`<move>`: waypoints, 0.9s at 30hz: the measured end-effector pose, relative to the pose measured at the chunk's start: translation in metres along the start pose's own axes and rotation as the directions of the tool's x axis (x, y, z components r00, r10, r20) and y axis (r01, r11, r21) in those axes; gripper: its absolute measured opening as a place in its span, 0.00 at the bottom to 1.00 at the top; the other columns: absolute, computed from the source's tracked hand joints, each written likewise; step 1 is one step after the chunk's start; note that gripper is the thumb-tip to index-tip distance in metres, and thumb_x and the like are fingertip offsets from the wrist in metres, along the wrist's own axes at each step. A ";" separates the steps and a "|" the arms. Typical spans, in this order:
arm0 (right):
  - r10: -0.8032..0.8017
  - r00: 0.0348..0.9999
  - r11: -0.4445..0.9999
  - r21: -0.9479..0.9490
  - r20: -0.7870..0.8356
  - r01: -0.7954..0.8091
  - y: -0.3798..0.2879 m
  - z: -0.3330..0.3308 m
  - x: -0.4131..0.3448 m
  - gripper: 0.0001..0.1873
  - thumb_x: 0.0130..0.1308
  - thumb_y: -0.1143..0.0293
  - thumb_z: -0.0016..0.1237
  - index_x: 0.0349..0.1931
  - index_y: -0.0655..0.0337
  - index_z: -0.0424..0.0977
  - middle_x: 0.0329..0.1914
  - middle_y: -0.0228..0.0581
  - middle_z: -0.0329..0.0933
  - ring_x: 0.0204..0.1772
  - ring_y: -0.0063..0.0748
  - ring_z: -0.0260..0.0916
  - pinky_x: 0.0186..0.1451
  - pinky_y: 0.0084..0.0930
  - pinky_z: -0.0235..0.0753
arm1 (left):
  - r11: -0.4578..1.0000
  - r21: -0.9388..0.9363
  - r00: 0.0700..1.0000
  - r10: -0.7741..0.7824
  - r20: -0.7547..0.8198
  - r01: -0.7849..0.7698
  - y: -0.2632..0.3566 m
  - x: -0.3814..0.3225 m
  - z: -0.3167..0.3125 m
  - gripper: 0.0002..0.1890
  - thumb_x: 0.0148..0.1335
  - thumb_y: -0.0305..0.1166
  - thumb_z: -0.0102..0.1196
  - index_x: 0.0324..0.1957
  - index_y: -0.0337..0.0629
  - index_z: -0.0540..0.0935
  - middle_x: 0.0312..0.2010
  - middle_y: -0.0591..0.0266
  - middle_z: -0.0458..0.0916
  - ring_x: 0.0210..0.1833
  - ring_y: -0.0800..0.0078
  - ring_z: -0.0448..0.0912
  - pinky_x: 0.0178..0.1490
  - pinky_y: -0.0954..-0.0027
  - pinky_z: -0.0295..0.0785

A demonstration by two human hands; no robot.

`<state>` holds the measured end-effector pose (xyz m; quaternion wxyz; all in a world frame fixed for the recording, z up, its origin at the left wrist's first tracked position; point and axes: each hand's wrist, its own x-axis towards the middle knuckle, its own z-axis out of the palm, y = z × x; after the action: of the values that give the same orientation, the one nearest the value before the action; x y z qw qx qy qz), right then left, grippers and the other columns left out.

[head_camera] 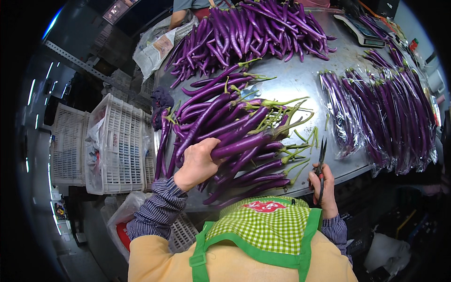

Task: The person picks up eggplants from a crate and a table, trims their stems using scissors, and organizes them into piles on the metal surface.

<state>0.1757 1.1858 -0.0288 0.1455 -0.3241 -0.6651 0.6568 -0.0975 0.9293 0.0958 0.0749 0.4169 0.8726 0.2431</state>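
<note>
My left hand (201, 162) grips a long purple eggplant (243, 144) by its lower end, its green stem pointing up to the right. Beneath and beyond it lies a loose pile of eggplants (208, 91) on the metal table (296, 75), most with long green stems. In my right hand (327, 190) are scissors (321, 155) with dark blades and red-and-black handles. Their blades point away from me, near the table's front edge and apart from the held eggplant. Several cut green stem pieces (312, 137) are scattered between the pile and the scissors.
A large heap of eggplants (239, 31) covers the table's far side, where another person's arm (178, 19) shows. Eggplants in clear plastic bags (387, 116) lie at right, below a weighing scale (361, 30). White plastic crates (123, 144) stand left, beside a dark cloth (162, 102).
</note>
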 end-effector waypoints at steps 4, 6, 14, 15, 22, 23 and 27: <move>-0.100 0.994 0.979 0.183 0.044 0.090 -0.019 0.010 0.001 0.17 0.69 0.73 0.52 0.56 0.66 0.68 0.38 0.34 0.75 0.38 0.22 0.73 0.43 0.21 0.76 | 0.916 -0.376 0.982 -0.082 0.170 0.142 0.022 0.008 -0.038 0.21 0.50 0.24 0.75 0.47 0.36 0.83 0.36 0.56 0.86 0.36 0.72 0.83 0.44 0.69 0.78; -0.133 0.988 0.966 0.232 0.081 0.111 -0.031 0.011 -0.001 0.17 0.69 0.76 0.52 0.57 0.65 0.69 0.40 0.34 0.75 0.44 0.22 0.74 0.49 0.22 0.76 | 0.805 -0.558 0.968 -0.076 0.238 0.200 0.027 0.015 -0.059 0.24 0.49 0.20 0.74 0.51 0.35 0.83 0.40 0.66 0.85 0.44 0.80 0.79 0.51 0.73 0.76; -0.404 0.865 0.914 0.090 0.298 0.396 -0.075 0.012 0.001 0.24 0.62 0.81 0.58 0.59 0.65 0.71 0.39 0.37 0.78 0.42 0.26 0.76 0.47 0.25 0.76 | 0.688 -0.640 0.867 0.033 0.498 0.341 0.026 0.026 -0.118 0.32 0.43 0.20 0.80 0.53 0.30 0.83 0.49 0.65 0.86 0.52 0.81 0.77 0.61 0.73 0.73; -0.435 0.848 0.899 0.095 0.304 0.427 -0.080 0.012 0.002 0.25 0.61 0.82 0.59 0.59 0.64 0.71 0.39 0.37 0.78 0.42 0.27 0.76 0.47 0.26 0.76 | 0.719 -0.632 0.876 0.068 0.477 0.288 0.032 0.027 -0.123 0.31 0.43 0.20 0.80 0.53 0.30 0.83 0.49 0.65 0.86 0.52 0.81 0.77 0.61 0.73 0.73; -0.533 0.765 0.838 0.101 0.361 0.536 -0.097 0.011 0.009 0.25 0.58 0.82 0.61 0.58 0.67 0.72 0.38 0.39 0.78 0.40 0.30 0.77 0.45 0.27 0.77 | 0.832 -0.407 0.782 -0.051 0.621 0.378 0.035 0.041 -0.112 0.25 0.44 0.25 0.80 0.46 0.31 0.85 0.36 0.68 0.86 0.38 0.84 0.77 0.46 0.74 0.76; -0.510 0.779 0.851 0.085 0.364 0.518 -0.096 0.011 0.011 0.25 0.58 0.82 0.61 0.57 0.68 0.73 0.38 0.39 0.78 0.39 0.30 0.77 0.44 0.27 0.78 | 0.840 -0.363 0.758 -0.084 0.647 0.403 0.026 0.040 -0.103 0.25 0.43 0.25 0.81 0.46 0.31 0.85 0.35 0.68 0.86 0.36 0.85 0.77 0.43 0.75 0.77; -0.411 0.801 0.902 0.070 0.434 0.425 -0.084 0.010 0.016 0.21 0.61 0.79 0.60 0.55 0.71 0.74 0.35 0.42 0.79 0.37 0.31 0.78 0.43 0.28 0.78 | 0.643 -0.510 0.710 -0.076 0.701 0.572 -0.013 0.021 -0.061 0.24 0.44 0.22 0.80 0.46 0.32 0.85 0.34 0.69 0.85 0.35 0.84 0.79 0.43 0.76 0.78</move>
<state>0.1374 1.1937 0.0475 0.1280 -0.0153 -0.7455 0.6539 -0.1402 0.9170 0.1441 0.5543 0.2366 0.7005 0.3822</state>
